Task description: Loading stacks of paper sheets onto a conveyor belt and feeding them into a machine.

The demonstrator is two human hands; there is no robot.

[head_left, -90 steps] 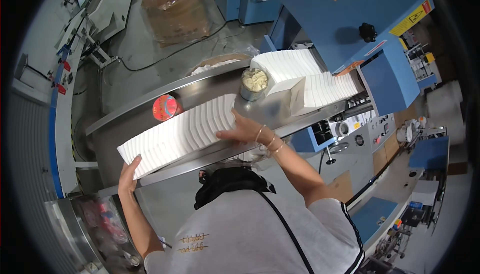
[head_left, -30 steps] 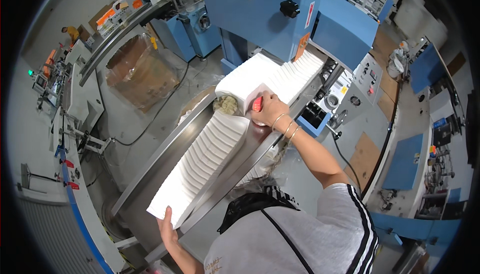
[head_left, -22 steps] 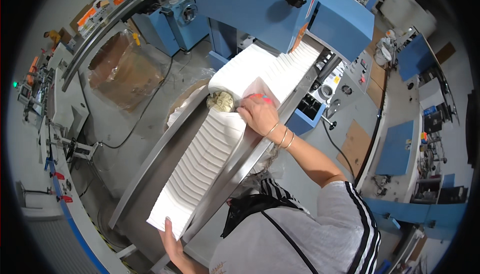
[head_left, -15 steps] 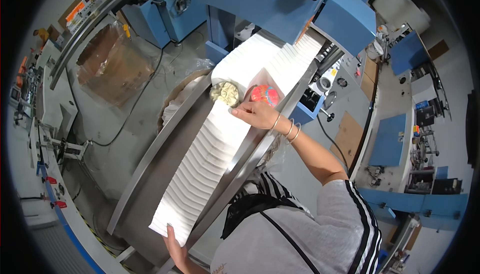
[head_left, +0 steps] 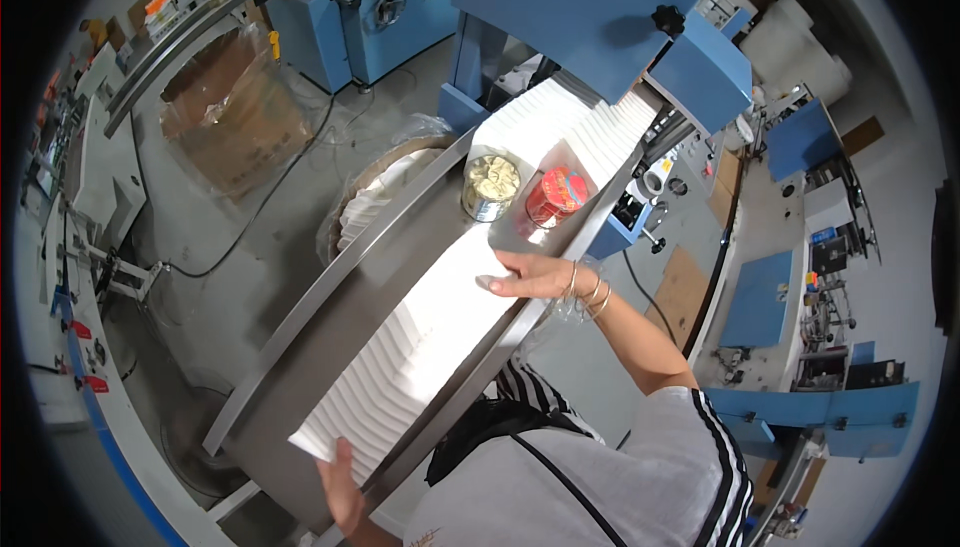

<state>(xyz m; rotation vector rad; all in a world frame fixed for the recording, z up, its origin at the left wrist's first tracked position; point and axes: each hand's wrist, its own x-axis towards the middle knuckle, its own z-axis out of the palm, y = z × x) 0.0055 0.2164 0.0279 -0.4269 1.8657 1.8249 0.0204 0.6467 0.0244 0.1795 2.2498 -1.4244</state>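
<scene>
Item, nearest: a grey striped-sleeve shirt (head_left: 600, 457), the person's own, which is filling the lower edge. Item: left hand (head_left: 343, 492), nearly closed, which is clasping the lower end of a long white stack (head_left: 395, 357), thumb showing on top, other fingers mostly hidden. Item: right hand (head_left: 535, 275), braceleted, which is curving half open around the stack's upper end; whether it is gripping or only pressing, one cannot tell. The white stack is lying aslant along a metal trough (head_left: 305, 352). The step in hand seems to be steadying the stack by both ends; the next move is probably calling for even inward pressure, keeping the layers together. Item: a glass jar (head_left: 491, 189) with crumpled pale contents and a red tub (head_left: 557, 197), which are standing side by side just beyond that upper end. Item: two more white rows (head_left: 535, 122), which are running behind them toward a blue machine (head_left: 570, 22). Item, left: a cardboard box (head_left: 235, 127), which is standing on the floor.
</scene>
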